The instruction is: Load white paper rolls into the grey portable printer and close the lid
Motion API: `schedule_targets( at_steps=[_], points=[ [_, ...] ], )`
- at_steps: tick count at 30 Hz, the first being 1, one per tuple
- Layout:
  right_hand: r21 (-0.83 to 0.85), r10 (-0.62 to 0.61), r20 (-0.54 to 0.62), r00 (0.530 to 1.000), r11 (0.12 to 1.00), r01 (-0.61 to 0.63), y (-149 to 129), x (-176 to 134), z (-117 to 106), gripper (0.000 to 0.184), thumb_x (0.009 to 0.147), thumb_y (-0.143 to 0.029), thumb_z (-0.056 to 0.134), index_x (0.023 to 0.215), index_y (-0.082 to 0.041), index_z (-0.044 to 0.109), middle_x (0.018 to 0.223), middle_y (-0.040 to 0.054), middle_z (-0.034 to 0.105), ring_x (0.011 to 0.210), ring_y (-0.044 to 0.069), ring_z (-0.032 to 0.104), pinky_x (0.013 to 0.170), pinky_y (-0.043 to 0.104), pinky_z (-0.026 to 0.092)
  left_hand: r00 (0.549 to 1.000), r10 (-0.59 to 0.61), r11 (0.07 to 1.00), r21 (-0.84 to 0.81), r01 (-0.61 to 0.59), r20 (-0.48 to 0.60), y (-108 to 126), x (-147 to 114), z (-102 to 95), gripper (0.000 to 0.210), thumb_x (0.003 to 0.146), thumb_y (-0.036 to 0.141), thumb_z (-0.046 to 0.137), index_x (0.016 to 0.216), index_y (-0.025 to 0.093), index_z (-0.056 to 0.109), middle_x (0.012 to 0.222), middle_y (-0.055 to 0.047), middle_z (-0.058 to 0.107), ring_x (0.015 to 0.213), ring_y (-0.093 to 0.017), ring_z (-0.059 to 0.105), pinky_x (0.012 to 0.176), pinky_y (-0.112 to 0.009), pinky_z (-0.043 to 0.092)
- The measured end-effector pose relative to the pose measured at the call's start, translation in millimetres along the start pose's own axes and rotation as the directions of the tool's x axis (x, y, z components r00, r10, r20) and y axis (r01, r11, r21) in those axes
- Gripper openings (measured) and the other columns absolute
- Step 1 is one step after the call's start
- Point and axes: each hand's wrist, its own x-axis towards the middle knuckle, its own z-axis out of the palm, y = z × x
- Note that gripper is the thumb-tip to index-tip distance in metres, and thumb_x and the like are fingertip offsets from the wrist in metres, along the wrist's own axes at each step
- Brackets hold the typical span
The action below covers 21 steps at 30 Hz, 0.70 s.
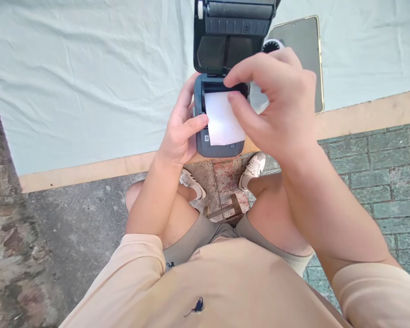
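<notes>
Printer [220, 151] stands open in the left hand [178, 134], whose grip is clasped along its side, thumb over the front edge. Its compartment [210, 86] holds white paper [222, 122], which spreads forward over the casing between the two grips. The grip of the right hand [285, 95] is over that compartment, thumb touching the paper's upper corner and forefinger bent close by; whether they pinch anything I cannot tell. Beyond both grips rises the lid [225, 52], carrying a black roller [239, 10] inside. Just past the right grip lie a phone [302, 43] and a round, white-rimmed object [272, 45], partly hidden. Pale cloth [89, 82] covers the table [362, 116], its wooden edge bare. Below the grips are shoes [254, 166], grey ground to the left and brick paving [379, 168] to the right. Beside the left thumb, a white label [207, 138] is too small to read; below the right thumb, a button [232, 146] bears a power symbol.
</notes>
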Motion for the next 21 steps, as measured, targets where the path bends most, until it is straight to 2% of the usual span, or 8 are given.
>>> schedule_targets(
  at_steps=[3, 6, 10, 13, 16, 18, 19, 21],
  points=[
    [-0.226, 0.089, 0.159, 0.983, 0.973, -0.052, -1.8, 2.9, -6.5, 0.017, 0.083, -0.022, 0.061, 0.099, -0.028, 0.065, 0.103, 0.0039, 0.076, 0.104, 0.032, 0.063, 0.087, 0.048, 0.052, 1.000, -0.003, 1.000, 0.027, 0.004, -0.007, -0.2, -1.0, 0.4, 0.073, 0.071, 0.056, 0.086, 0.135, 0.034, 0.060, 0.130, -0.002, 0.068, 0.152, -0.037, 0.049, 0.115, -0.047, 0.055],
    [-0.281, 0.101, 0.268, 0.958, 0.960, -0.023, -5.0, 6.5, -11.8, 0.020, 0.081, -0.020, 0.061, 0.100, -0.028, 0.064, 0.103, 0.0059, 0.075, 0.105, 0.034, 0.060, 0.088, 0.050, 0.050, 1.000, -0.015, 1.000, 0.027, 0.015, -0.007, 0.0, -1.9, 1.1, 0.076, 0.071, 0.058, 0.086, 0.138, 0.035, 0.059, 0.134, -0.002, 0.066, 0.154, -0.038, 0.046, 0.117, -0.049, 0.054],
    [-0.356, 0.117, 0.336, 0.935, 0.934, 0.012, -8.9, 10.6, -11.3, 0.023, 0.079, -0.014, 0.058, 0.097, -0.027, 0.064, 0.087, 0.0087, 0.073, 0.101, 0.034, 0.059, 0.075, 0.045, 0.049, 1.000, -0.014, 1.000, 0.022, 0.014, 0.000, 0.3, -4.0, 1.8, 0.074, 0.074, 0.058, 0.085, 0.139, 0.038, 0.058, 0.139, 0.000, 0.065, 0.155, -0.037, 0.045, 0.119, -0.047, 0.053],
    [-0.377, 0.175, 0.339, 0.924, 0.926, -0.037, -11.2, 13.6, -7.8, 0.025, 0.075, -0.014, 0.059, 0.095, -0.027, 0.066, 0.080, 0.0095, 0.069, 0.093, 0.034, 0.060, 0.070, 0.044, 0.047, 1.000, -0.026, 1.000, 0.015, 0.026, -0.012, 1.2, -5.4, 1.4, 0.071, 0.075, 0.058, 0.084, 0.137, 0.036, 0.060, 0.136, -0.001, 0.066, 0.156, -0.037, 0.043, 0.119, -0.047, 0.053],
    [-0.182, 0.203, 0.291, 0.935, 0.971, -0.155, -11.9, 13.7, -10.3, 0.029, 0.066, -0.016, 0.067, 0.092, -0.028, 0.068, 0.087, 0.0057, 0.074, 0.086, 0.029, 0.061, 0.072, 0.044, 0.047, 0.998, -0.053, 0.999, -0.001, 0.053, -0.046, 2.0, -5.2, -0.1, 0.070, 0.072, 0.054, 0.085, 0.135, 0.035, 0.061, 0.132, -0.001, 0.068, 0.156, -0.038, 0.044, 0.119, -0.051, 0.052],
    [0.128, 0.220, 0.239, 0.946, 0.958, -0.255, -8.6, 11.2, -18.2, 0.028, 0.064, -0.017, 0.066, 0.090, -0.027, 0.070, 0.090, 0.0027, 0.075, 0.080, 0.023, 0.062, 0.072, 0.040, 0.048, 0.996, -0.055, 0.998, -0.017, 0.054, -0.069, 2.3, -3.4, -1.2, 0.070, 0.071, 0.052, 0.085, 0.134, 0.035, 0.060, 0.130, -0.001, 0.070, 0.155, -0.038, 0.045, 0.120, -0.052, 0.051],
    [0.317, 0.248, 0.206, 0.947, 0.898, -0.305, -5.0, 9.5, -24.0, 0.024, 0.065, -0.019, 0.065, 0.087, -0.025, 0.071, 0.087, 0.0021, 0.073, 0.075, 0.020, 0.060, 0.068, 0.037, 0.046, 0.996, -0.051, 0.998, -0.029, 0.049, -0.079, 2.6, -2.2, -1.5, 0.068, 0.071, 0.051, 0.084, 0.133, 0.035, 0.060, 0.130, -0.001, 0.070, 0.155, -0.038, 0.045, 0.120, -0.053, 0.051],
    [0.643, 0.351, 0.187, 0.918, 0.663, -0.384, 5.9, 6.1, -38.1, 0.023, 0.065, -0.027, 0.066, 0.087, -0.024, 0.072, 0.084, 0.0020, 0.067, 0.067, 0.015, 0.055, 0.056, 0.032, 0.040, 0.995, -0.053, 0.997, -0.055, 0.048, -0.088, 3.8, 0.5, -1.5, 0.063, 0.072, 0.050, 0.083, 0.129, 0.033, 0.061, 0.131, -0.002, 0.070, 0.153, -0.037, 0.047, 0.120, -0.053, 0.050]
  ],
)
